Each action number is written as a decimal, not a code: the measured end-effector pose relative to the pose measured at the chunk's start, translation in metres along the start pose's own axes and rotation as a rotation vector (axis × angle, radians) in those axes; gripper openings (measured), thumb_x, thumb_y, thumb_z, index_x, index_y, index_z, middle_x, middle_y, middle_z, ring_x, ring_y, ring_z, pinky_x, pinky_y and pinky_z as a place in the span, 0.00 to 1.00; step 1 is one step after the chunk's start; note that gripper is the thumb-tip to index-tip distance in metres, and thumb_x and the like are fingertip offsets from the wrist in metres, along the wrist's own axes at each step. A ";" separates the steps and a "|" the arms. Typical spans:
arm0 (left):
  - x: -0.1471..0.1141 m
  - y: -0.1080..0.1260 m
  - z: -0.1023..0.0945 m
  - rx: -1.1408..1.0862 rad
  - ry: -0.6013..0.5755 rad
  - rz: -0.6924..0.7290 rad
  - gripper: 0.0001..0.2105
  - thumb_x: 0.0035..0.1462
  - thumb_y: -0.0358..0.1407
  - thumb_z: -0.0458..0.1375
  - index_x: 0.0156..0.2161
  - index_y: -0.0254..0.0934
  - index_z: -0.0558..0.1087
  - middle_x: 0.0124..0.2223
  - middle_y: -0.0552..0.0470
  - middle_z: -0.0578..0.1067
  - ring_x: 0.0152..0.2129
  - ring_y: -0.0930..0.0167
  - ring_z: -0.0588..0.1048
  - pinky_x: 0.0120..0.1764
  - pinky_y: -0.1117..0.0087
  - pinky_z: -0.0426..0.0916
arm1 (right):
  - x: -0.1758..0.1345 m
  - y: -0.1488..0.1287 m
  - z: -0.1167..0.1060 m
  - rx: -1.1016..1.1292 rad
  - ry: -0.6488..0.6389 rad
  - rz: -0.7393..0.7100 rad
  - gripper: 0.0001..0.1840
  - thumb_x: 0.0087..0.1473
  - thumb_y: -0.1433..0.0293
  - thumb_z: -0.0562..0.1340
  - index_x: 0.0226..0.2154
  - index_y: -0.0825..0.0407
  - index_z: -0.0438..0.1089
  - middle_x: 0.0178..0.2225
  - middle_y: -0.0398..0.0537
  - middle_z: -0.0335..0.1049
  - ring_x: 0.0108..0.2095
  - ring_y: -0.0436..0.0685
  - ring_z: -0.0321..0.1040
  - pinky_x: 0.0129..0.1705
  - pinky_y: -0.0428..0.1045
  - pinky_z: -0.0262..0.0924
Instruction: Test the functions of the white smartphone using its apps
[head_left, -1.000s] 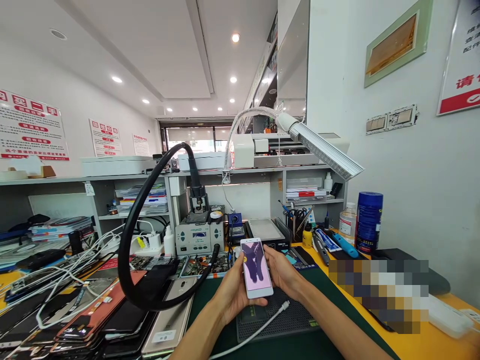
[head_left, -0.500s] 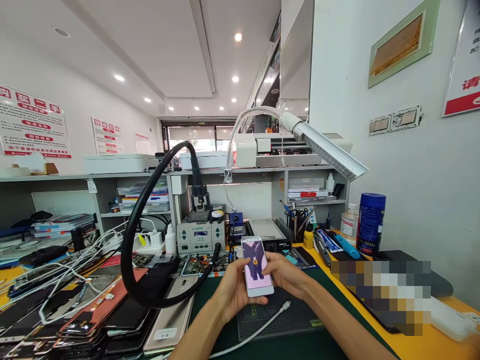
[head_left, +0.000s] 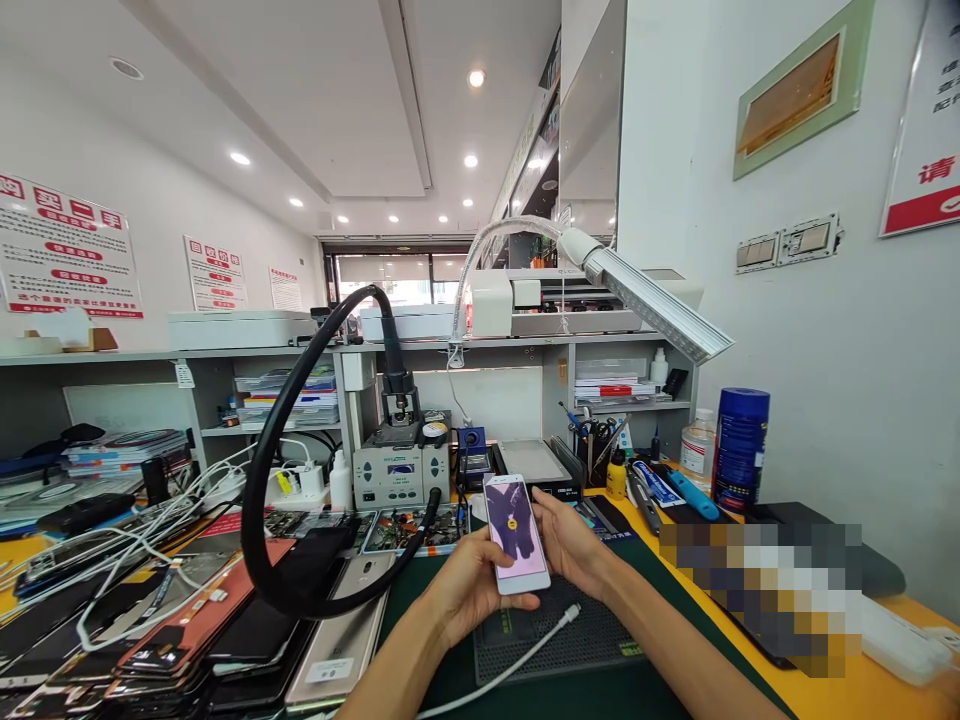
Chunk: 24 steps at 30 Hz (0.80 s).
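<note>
A white smartphone (head_left: 517, 540) with its lit screen facing me stands tilted over the bench. My left hand (head_left: 472, 580) grips it from the left and below, with the thumb on the lower part of the screen and a finger under the bottom edge. At the right edge, my right hand (head_left: 574, 540) steadies the phone; its thumb is off the screen and some fingers are hidden. Below both hands lies a dark perforated mat (head_left: 555, 640), crossed by a white charging cable (head_left: 517, 670).
Phones and phone parts (head_left: 247, 610) are piled at the left. A thick black hose (head_left: 259, 500) arcs from the grey rework station (head_left: 401, 475). Rightward are a blue can (head_left: 742, 450), a tool holder (head_left: 600, 445) and a blurred patch. A lamp (head_left: 660, 300) hangs above.
My right thumb has lifted off the screen and moved to the phone's right side. My left thumb has slid down to the lower screen. The phone has hardly moved.
</note>
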<state>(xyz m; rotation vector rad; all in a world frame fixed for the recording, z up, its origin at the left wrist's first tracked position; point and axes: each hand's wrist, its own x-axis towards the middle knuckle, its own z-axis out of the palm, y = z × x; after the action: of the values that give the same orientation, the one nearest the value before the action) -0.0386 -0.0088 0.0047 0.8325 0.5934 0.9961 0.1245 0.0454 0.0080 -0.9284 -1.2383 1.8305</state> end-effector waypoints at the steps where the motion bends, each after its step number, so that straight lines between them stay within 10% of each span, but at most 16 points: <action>1: 0.000 0.000 -0.001 -0.005 -0.002 -0.005 0.19 0.46 0.22 0.56 0.46 0.31 0.68 0.39 0.42 0.75 0.36 0.61 0.76 0.34 0.58 0.75 | 0.000 0.000 -0.001 0.002 -0.003 -0.001 0.32 0.57 0.44 0.51 0.43 0.52 0.73 0.34 0.51 0.73 0.31 0.57 0.67 0.34 0.51 0.61; 13: 0.007 -0.002 -0.004 -0.112 0.003 -0.068 0.23 0.59 0.51 0.54 0.48 0.32 0.70 0.37 0.43 0.75 0.32 0.61 0.77 0.28 0.60 0.75 | -0.011 -0.004 0.009 -0.057 0.042 -0.026 0.28 0.54 0.47 0.57 0.43 0.52 0.73 0.41 0.53 0.74 0.37 0.60 0.69 0.38 0.53 0.62; 24: 0.004 0.001 -0.005 -0.075 -0.021 -0.064 0.30 0.57 0.59 0.50 0.48 0.33 0.71 0.37 0.43 0.74 0.31 0.62 0.76 0.27 0.61 0.74 | -0.024 -0.007 0.013 -0.253 -0.086 -0.131 0.23 0.39 0.74 0.68 0.42 0.52 0.70 0.38 0.48 0.75 0.36 0.58 0.70 0.36 0.50 0.62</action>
<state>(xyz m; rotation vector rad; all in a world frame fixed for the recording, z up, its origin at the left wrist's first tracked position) -0.0412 -0.0032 0.0028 0.7525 0.5580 0.9440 0.1261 0.0211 0.0222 -0.8867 -1.5736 1.6511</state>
